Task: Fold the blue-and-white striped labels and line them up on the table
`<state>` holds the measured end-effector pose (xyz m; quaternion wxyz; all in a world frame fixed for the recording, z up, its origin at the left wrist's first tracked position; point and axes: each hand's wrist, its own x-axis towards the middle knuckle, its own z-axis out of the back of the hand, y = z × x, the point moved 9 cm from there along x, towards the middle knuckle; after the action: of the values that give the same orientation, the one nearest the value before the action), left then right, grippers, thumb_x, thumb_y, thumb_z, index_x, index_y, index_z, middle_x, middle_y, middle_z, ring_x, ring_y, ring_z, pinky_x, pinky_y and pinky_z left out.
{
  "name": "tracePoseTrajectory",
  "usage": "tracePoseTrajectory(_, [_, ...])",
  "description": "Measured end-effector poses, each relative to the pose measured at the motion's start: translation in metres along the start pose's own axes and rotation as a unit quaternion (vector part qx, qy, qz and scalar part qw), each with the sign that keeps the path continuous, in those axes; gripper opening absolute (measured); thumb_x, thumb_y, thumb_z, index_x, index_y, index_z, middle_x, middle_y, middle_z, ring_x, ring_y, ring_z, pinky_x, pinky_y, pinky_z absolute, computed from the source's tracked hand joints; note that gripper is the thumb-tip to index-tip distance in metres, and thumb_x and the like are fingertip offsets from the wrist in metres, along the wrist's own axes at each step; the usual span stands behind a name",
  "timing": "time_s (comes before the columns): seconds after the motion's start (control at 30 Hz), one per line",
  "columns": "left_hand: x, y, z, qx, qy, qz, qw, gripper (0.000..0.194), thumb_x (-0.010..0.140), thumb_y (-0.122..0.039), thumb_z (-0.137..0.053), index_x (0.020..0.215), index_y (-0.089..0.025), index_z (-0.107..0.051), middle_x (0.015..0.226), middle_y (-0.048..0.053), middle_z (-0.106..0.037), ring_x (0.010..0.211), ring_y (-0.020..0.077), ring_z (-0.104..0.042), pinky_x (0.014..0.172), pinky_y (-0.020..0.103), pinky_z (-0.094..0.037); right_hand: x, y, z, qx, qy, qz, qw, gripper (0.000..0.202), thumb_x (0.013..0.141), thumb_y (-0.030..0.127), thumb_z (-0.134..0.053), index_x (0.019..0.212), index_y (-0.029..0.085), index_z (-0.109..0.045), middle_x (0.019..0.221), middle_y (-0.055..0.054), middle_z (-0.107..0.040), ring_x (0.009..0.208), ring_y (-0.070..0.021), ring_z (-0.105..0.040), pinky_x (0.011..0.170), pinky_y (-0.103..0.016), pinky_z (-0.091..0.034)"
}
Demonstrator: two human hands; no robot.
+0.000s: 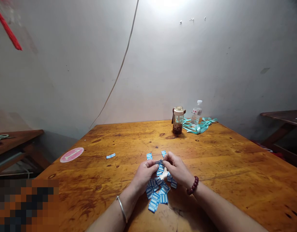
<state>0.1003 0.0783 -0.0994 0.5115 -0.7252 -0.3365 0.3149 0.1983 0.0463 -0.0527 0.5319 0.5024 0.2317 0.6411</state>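
Observation:
My left hand [146, 172] and my right hand [176, 167] meet near the table's middle, both closed on a small blue-and-white label strip [159, 161] pinched between the fingertips. Beneath and in front of them lies a loose pile of similar blue-and-white label pieces [153, 202], some overlapping. Just beyond my hands are two more pieces, one label [149, 156] to the left and another label [163, 153] by my right fingers. A separate label strip [111, 156] rests farther left. Print on the pieces is too small to read.
A wooden table [129, 138] stands against a grey wall. At the back right are a lidded cup [178, 120] with dark contents, a water bottle [196, 113] and turquoise ribbon [199, 128]. A pink round sticker [72, 155] lies left. Other tables flank both sides.

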Motion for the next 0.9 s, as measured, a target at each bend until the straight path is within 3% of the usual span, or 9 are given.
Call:
tracePoseTrajectory(0.23, [-0.001,-0.002,0.000,0.002,-0.004,-0.002,1.000,0.018,0.066,-0.025,-0.062,0.079,-0.011,-0.062,0.066,0.002,-0.057,0.052,0.0053,-0.046,0.050,0.016,-0.034,0.002,-0.028,-0.010,0.123,-0.020,-0.072,0.990,0.008,0.079,0.024,-0.046,0.078,0.017,-0.046,0.059,0.004,-0.044,0.051,-0.0097,-0.042,0.046,-0.018,-0.033])
tracePoseTrajectory(0.33, [-0.001,-0.002,0.000,-0.003,-0.003,0.009,1.000,0.018,0.067,-0.026,-0.061,0.079,-0.011,-0.061,0.066,0.001,-0.056,0.052,0.0054,-0.046,0.051,0.016,-0.035,0.004,-0.031,-0.008,0.154,-0.012,-0.099,0.983,0.014,0.076,0.028,-0.049,0.072,0.015,-0.048,0.060,0.003,-0.045,0.050,-0.0096,-0.042,0.045,-0.018,-0.034])
tracePoseTrajectory(0.47, [-0.001,-0.001,0.005,0.009,-0.018,0.018,1.000,0.020,0.068,-0.027,-0.059,0.079,-0.011,-0.060,0.064,0.002,-0.056,0.051,0.0059,-0.045,0.049,0.017,-0.034,0.007,-0.016,0.000,0.172,0.020,-0.073,0.982,0.014,0.076,0.027,-0.050,0.070,0.015,-0.048,0.062,0.003,-0.046,0.053,-0.0097,-0.043,0.049,-0.019,-0.035])
tracePoseTrajectory(0.6, [0.001,-0.005,0.004,0.033,-0.012,-0.013,0.999,0.019,0.066,-0.024,-0.061,0.078,-0.009,-0.061,0.063,0.002,-0.056,0.050,0.0060,-0.045,0.049,0.017,-0.033,0.002,0.000,-0.009,0.131,0.084,-0.018,0.988,0.010,0.079,0.022,-0.048,0.072,0.015,-0.049,0.062,0.003,-0.045,0.056,-0.0099,-0.041,0.051,-0.019,-0.034])
tracePoseTrajectory(0.9, [0.004,-0.003,0.012,0.025,-0.037,-0.033,0.998,0.024,0.063,-0.033,-0.065,0.071,-0.012,-0.057,0.061,0.000,-0.053,0.052,0.0082,-0.047,0.050,0.019,-0.036,-0.001,0.005,-0.014,0.029,0.053,0.025,0.998,0.010,0.082,0.016,-0.044,0.074,0.016,-0.049,0.065,0.002,-0.047,0.060,-0.0111,-0.042,0.054,-0.019,-0.033])
